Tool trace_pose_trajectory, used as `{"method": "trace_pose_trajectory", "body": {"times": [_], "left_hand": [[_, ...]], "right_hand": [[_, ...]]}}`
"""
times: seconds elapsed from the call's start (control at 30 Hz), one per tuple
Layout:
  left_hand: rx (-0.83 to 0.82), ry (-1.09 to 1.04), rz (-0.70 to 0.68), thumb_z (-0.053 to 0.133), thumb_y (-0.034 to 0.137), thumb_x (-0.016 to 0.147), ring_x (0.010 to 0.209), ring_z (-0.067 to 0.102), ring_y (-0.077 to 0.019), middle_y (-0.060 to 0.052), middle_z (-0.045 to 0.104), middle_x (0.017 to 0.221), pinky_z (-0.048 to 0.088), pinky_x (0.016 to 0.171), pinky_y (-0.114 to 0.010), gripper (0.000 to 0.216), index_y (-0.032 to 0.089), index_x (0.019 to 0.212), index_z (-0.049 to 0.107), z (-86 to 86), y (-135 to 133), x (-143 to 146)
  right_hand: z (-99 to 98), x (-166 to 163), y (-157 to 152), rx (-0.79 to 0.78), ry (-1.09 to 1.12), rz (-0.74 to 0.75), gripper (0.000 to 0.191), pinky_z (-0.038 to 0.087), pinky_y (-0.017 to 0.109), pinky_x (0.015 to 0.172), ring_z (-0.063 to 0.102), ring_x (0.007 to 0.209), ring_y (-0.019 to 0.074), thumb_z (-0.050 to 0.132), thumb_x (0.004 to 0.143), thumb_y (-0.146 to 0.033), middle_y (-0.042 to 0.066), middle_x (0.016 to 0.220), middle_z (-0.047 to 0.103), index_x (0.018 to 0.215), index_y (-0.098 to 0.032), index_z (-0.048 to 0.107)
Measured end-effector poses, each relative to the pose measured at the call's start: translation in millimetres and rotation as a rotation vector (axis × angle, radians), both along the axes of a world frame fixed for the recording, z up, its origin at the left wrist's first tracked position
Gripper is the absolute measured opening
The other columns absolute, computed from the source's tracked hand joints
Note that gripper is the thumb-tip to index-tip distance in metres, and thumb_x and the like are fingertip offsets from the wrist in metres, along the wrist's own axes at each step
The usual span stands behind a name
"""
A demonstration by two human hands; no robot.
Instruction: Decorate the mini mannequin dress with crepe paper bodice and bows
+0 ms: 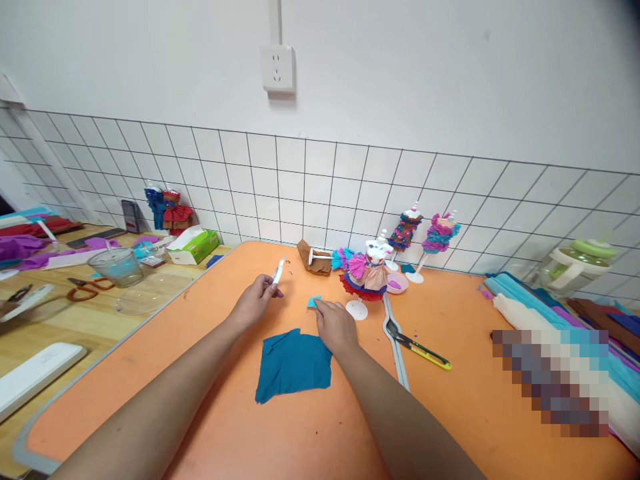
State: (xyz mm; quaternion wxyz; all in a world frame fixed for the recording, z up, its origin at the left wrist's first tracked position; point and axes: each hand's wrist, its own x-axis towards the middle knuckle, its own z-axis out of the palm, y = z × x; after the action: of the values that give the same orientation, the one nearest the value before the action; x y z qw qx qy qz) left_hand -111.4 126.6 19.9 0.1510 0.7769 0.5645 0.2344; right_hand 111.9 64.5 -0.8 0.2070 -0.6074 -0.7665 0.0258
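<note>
My left hand (254,298) is closed on a narrow white curved piece (279,271), which sticks up past the fingertips; it looks like a tape roll seen edge-on. A small light-blue crepe paper piece (313,303) is at the fingertips of my right hand (339,327), whose fingers are bent together on it. Below the hands, a dark teal crepe paper sheet (294,367) lies flat on the orange mat (240,420). Just right of my right hand stands a small dress form (367,270) with a pink, tan, blue and red paper skirt.
A yellow-and-black cutter (425,352) lies to the right. Paper rolls (540,327) and a green-lidded jar (575,267) stand further right. Behind are more dressed forms (440,233) and a pink bowl (397,283). Scissors (85,290), a glass bowl (115,267) and a tissue pack (195,247) are left.
</note>
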Motion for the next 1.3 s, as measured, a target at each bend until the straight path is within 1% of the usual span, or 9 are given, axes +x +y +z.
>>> {"method": "trace_pose_trajectory", "body": {"times": [0.13, 0.27, 0.37, 0.53, 0.7, 0.87, 1.0, 1.17, 1.3], "left_hand": [[0.065, -0.022, 0.011, 0.025, 0.038, 0.097, 0.092, 0.067, -0.0186, -0.005, 0.071, 0.100, 0.049, 0.075, -0.028, 0.032, 0.022, 0.117, 0.043, -8.5, -0.1, 5.8], [0.127, 0.071, -0.024, 0.050, 0.032, 0.086, 0.081, 0.066, -0.0262, -0.006, 0.070, 0.083, 0.047, 0.073, -0.035, 0.017, 0.023, 0.095, 0.061, -14.6, -2.8, 10.5], [0.215, 0.089, -0.058, 0.053, 0.031, 0.086, 0.098, 0.061, -0.0287, -0.011, 0.068, 0.101, 0.045, 0.086, -0.040, 0.022, 0.022, 0.103, 0.061, -10.3, -9.9, 17.3], [0.379, 0.075, -0.414, 0.042, 0.028, 0.094, 0.113, 0.055, -0.0233, -0.009, 0.064, 0.116, 0.041, 0.099, -0.039, 0.029, 0.022, 0.118, 0.057, -5.5, -26.3, 35.4], [0.196, 0.211, -0.590, 0.044, 0.032, 0.095, 0.110, 0.058, -0.0233, -0.007, 0.064, 0.122, 0.043, 0.094, -0.037, 0.036, 0.024, 0.129, 0.051, -17.9, -33.4, 50.1], [0.146, 0.318, -0.552, 0.037, 0.038, 0.097, 0.119, 0.052, -0.0249, -0.008, 0.059, 0.128, 0.033, 0.103, -0.040, 0.037, 0.026, 0.128, 0.053, -15.3, -36.9, 51.1], [0.180, 0.408, -0.468, 0.038, 0.043, 0.096, 0.119, 0.048, -0.0260, -0.009, 0.061, 0.119, 0.030, 0.104, -0.040, 0.037, 0.024, 0.119, 0.059, -10.4, -25.6, 55.5], [0.169, 0.451, -0.371, 0.039, 0.048, 0.093, 0.110, 0.051, -0.0284, -0.012, 0.062, 0.109, 0.032, 0.101, -0.041, 0.040, 0.019, 0.108, 0.063, -12.3, 16.0, 76.2], [0.149, 0.470, -0.273, 0.038, 0.047, 0.093, 0.108, 0.050, -0.0303, -0.014, 0.060, 0.109, 0.034, 0.096, -0.043, 0.041, 0.019, 0.107, 0.064, -15.7, 53.6, 96.6]], "right_hand": [[7.0, -2.3, -11.6, -0.017, -0.005, 0.063, 0.038, 0.043, 0.030, 0.084, 0.059, 0.101, 0.0207, 0.036, 0.098, -0.029, 0.005, 0.118, 0.067, 0.131, -0.024, 0.054], [5.8, -2.3, -16.4, -0.062, -0.013, 0.042, 0.040, 0.045, 0.034, 0.076, 0.060, 0.096, 0.0265, 0.043, 0.091, -0.019, 0.013, 0.108, 0.070, 0.128, -0.015, 0.057], [4.6, -0.1, -16.5, -0.075, 0.021, 0.047, 0.043, 0.046, 0.034, 0.080, 0.060, 0.100, 0.0259, 0.044, 0.090, -0.019, 0.011, 0.114, 0.069, 0.133, -0.016, 0.054], [3.8, 2.7, -13.2, -0.083, 0.117, 0.058, 0.042, 0.042, 0.024, 0.093, 0.058, 0.112, 0.0153, 0.034, 0.097, -0.027, -0.001, 0.128, 0.063, 0.137, -0.028, 0.049], [0.2, 13.1, -5.9, -0.158, 0.128, -0.053, 0.036, 0.046, 0.025, 0.081, 0.065, 0.101, 0.0181, 0.039, 0.094, -0.024, 0.004, 0.111, 0.071, 0.118, -0.026, 0.066], [5.0, 23.6, -8.9, -0.151, 0.084, -0.140, 0.032, 0.044, 0.030, 0.069, 0.066, 0.090, 0.0239, 0.040, 0.090, -0.021, 0.010, 0.098, 0.073, 0.101, -0.022, 0.071], [1.6, 25.7, -30.6, -0.140, 0.051, -0.073, 0.023, 0.039, 0.028, 0.058, 0.067, 0.070, 0.0229, 0.048, 0.085, -0.022, 0.008, 0.075, 0.073, 0.079, -0.021, 0.070], [-7.3, 43.8, -45.2, -0.022, 0.095, 0.038, 0.026, 0.041, 0.025, 0.070, 0.066, 0.086, 0.0177, 0.043, 0.091, -0.022, 0.002, 0.095, 0.074, 0.101, -0.025, 0.066], [-12.2, 57.6, -34.3, 0.034, 0.133, 0.052, 0.027, 0.041, 0.024, 0.073, 0.066, 0.085, 0.0157, 0.040, 0.092, -0.022, 0.001, 0.095, 0.073, 0.103, -0.023, 0.066]]}}
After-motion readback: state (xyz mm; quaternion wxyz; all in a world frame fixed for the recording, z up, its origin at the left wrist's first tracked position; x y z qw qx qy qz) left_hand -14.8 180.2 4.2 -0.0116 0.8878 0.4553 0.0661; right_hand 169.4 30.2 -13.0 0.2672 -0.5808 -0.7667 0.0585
